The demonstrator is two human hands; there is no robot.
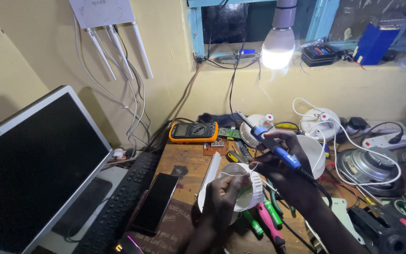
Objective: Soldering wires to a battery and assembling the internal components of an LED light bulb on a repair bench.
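While the left hand (222, 190) gripped a white bulb housing (243, 188) over the wooden bench (184, 160), the right hand (280, 162) was closed around a blue soldering iron (271, 143), its tip pointing up-left, away from the housing, toward an orange multimeter (193, 131).

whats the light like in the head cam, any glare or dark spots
Head view: the lit bulb at the top blows out to white glare; the wall around it is bright, while the left hand and right hand come out dark, and the monitor reads black.
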